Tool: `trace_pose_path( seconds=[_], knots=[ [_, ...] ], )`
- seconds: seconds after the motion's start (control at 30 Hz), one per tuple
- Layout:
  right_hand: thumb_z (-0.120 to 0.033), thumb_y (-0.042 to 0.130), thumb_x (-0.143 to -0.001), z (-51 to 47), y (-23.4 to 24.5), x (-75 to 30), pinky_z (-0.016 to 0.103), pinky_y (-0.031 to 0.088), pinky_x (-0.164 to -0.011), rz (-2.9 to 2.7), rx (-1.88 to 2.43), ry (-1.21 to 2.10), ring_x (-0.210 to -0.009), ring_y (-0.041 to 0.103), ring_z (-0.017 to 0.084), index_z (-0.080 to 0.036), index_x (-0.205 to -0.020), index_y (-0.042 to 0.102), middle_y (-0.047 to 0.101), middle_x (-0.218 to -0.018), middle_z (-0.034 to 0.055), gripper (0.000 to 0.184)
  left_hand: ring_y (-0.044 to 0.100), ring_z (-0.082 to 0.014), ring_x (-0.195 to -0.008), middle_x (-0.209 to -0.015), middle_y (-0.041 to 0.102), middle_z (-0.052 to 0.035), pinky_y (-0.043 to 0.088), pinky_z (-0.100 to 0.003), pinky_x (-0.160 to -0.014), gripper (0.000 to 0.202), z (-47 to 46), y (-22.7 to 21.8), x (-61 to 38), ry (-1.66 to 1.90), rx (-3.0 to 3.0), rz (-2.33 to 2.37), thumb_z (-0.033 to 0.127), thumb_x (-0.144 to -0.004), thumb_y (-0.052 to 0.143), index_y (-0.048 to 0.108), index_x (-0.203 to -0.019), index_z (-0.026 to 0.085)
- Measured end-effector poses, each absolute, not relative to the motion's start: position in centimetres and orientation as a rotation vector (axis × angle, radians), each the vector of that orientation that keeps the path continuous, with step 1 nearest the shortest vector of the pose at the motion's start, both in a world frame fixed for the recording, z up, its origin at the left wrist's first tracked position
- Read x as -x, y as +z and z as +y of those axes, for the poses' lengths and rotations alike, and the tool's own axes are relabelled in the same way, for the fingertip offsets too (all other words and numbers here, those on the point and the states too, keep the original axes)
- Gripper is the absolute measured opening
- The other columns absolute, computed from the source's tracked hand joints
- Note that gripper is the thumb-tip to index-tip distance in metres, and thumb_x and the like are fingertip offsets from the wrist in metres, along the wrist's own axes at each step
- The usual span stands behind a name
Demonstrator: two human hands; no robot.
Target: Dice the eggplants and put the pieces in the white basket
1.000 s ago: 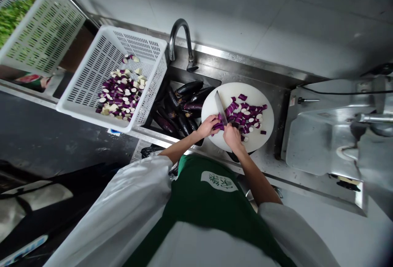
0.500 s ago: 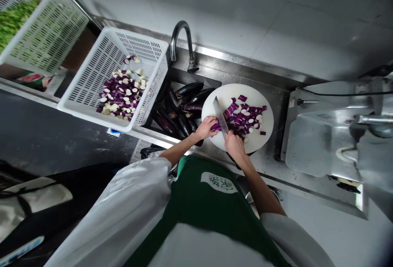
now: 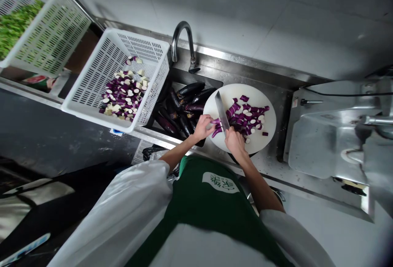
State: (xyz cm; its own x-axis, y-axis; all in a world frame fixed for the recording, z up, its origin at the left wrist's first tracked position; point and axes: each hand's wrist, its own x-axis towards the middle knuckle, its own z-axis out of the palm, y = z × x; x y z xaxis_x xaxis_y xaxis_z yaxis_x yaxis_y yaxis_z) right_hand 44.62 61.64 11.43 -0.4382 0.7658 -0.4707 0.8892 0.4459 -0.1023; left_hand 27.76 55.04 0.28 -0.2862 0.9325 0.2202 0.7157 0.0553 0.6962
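Observation:
A round white cutting board (image 3: 260, 95) lies across the counter. My right hand (image 3: 235, 141) is closed round the handle of a kitchen knife (image 3: 221, 112), whose broad blade stands over the board. Left of the blade, my left hand (image 3: 202, 128) pinches the end of an eggplant length (image 3: 216, 121); another purple length (image 3: 217, 132) lies just below it. Cut eggplant chunks (image 3: 248, 116), purple with white faces, are heaped on the board right of the blade. Whole dark eggplants (image 3: 186, 124) fill the sink beside my left hand.
A white plastic basket (image 3: 87, 105) holding more eggplant chunks stands left of the sink. Another basket (image 3: 52, 41) with chopped greens (image 3: 18, 25) is farther left. A curved faucet (image 3: 192, 44) rises behind the sink. Metal equipment (image 3: 316, 144) stands at the right.
My left hand has drawn back slightly from the blade, and more of the eggplant lengths shows between them. The knife stays in my right hand. The view has shifted slightly.

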Motion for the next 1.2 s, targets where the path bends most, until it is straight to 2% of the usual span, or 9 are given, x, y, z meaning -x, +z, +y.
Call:
trace_pose_path(
  seconds=[0.1, 0.23, 0.37, 0.53, 0.73, 0.87, 1.0, 1.13, 1.2],
  knots=[
    [-0.030, 0.028, -0.109, 60.3, 12.0, -45.1, 0.033, 0.049, -0.084, 2.364, -1.388, -0.466, -0.097, 0.074, 0.028, -0.013, -0.125, 0.057, 0.075, -0.103, 0.0201, 0.038, 0.054, -0.0279, -0.115, -0.115, 0.061, -0.0124, 0.047, -0.050, -0.106, 0.020, 54.6, -0.1, -27.9, 1.088, -1.552, 2.208, 0.027, -0.098, 0.051, 0.067, -0.108, 0.021],
    [-0.028, 0.029, -0.109, 59.1, 11.9, -44.7, 0.031, 0.050, -0.084, 2.351, -1.326, -0.459, -0.099, 0.074, 0.027, -0.012, -0.125, 0.057, 0.075, -0.106, 0.0203, 0.036, 0.054, -0.0258, -0.114, -0.114, 0.062, -0.0094, 0.048, -0.047, -0.105, 0.018, 55.3, -0.7, -28.8, 0.987, -1.671, 2.072, 0.023, -0.095, 0.052, 0.067, -0.105, 0.022],
    [-0.024, 0.029, -0.108, 58.9, 11.0, -43.7, 0.030, 0.050, -0.084, 2.339, -1.327, -0.478, -0.102, 0.073, 0.026, -0.012, -0.122, 0.057, 0.075, -0.107, 0.0196, 0.033, 0.053, -0.0248, -0.110, -0.112, 0.062, -0.0101, 0.050, -0.045, -0.102, 0.018, 56.0, -1.3, -29.7, 0.980, -1.658, 2.017, 0.020, -0.095, 0.049, 0.066, -0.100, 0.021],
    [-0.025, 0.033, -0.108, 60.0, 9.5, -42.4, 0.030, 0.048, -0.088, 2.334, -1.375, -0.561, -0.105, 0.073, 0.027, -0.011, -0.125, 0.056, 0.074, -0.110, 0.0211, 0.031, 0.054, -0.0238, -0.110, -0.114, 0.062, -0.0107, 0.051, -0.043, -0.102, 0.021, 56.0, -1.8, -29.7, 1.027, -1.671, 1.984, 0.023, -0.099, 0.045, 0.065, -0.096, 0.021],
    [-0.032, 0.035, -0.108, 62.1, 9.7, -43.5, 0.030, 0.048, -0.085, 2.320, -1.362, -0.565, -0.107, 0.071, 0.028, -0.015, -0.121, 0.060, 0.074, -0.114, 0.0178, 0.033, 0.056, -0.0240, -0.115, -0.115, 0.063, -0.0108, 0.049, -0.045, -0.105, 0.020, 54.5, -1.4, -29.4, 1.113, -1.579, 2.090, 0.028, -0.102, 0.046, 0.065, -0.104, 0.021],
    [-0.035, 0.030, -0.109, 61.1, 10.4, -44.6, 0.030, 0.047, -0.082, 2.371, -1.341, -0.446, -0.099, 0.073, 0.027, -0.013, -0.125, 0.058, 0.075, -0.105, 0.0180, 0.039, 0.056, -0.0238, -0.110, -0.107, 0.062, -0.0113, 0.048, -0.044, -0.102, 0.021, 51.9, -1.6, -29.4, 1.172, -1.379, 2.356, 0.025, -0.103, 0.043, 0.063, -0.098, 0.020],
    [-0.035, 0.026, -0.110, 59.4, 10.4, -44.5, 0.031, 0.047, -0.080, 2.468, -1.214, -0.350, -0.093, 0.074, 0.027, -0.012, -0.128, 0.056, 0.076, -0.097, 0.0177, 0.042, 0.058, -0.0228, -0.103, -0.100, 0.062, -0.0091, 0.049, -0.042, -0.097, 0.017, 50.8, -2.5, -30.4, 1.305, -1.449, 2.301, 0.026, -0.103, 0.047, 0.062, -0.094, 0.021],
    [-0.032, 0.027, -0.110, 59.0, 9.5, -44.2, 0.031, 0.047, -0.079, 2.492, -1.124, -0.321, -0.090, 0.075, 0.026, -0.012, -0.124, 0.058, 0.076, -0.094, 0.0175, 0.039, 0.057, -0.0252, -0.113, -0.114, 0.063, -0.0116, 0.049, -0.045, -0.100, 0.013, 52.1, -3.3, -31.1, 1.480, -1.478, 2.267, 0.029, -0.100, 0.053, 0.063, -0.102, 0.020],
    [-0.030, 0.028, -0.110, 59.0, 9.0, -44.2, 0.031, 0.047, -0.079, 2.495, -1.115, -0.302, -0.089, 0.074, 0.026, -0.012, -0.125, 0.058, 0.076, -0.095, 0.0174, 0.038, 0.057, -0.0250, -0.113, -0.115, 0.063, -0.0115, 0.049, -0.045, -0.100, 0.013, 52.8, -3.6, -31.0, 1.498, -1.453, 2.265, 0.028, -0.100, 0.053, 0.063, -0.102, 0.020]
  ],
)
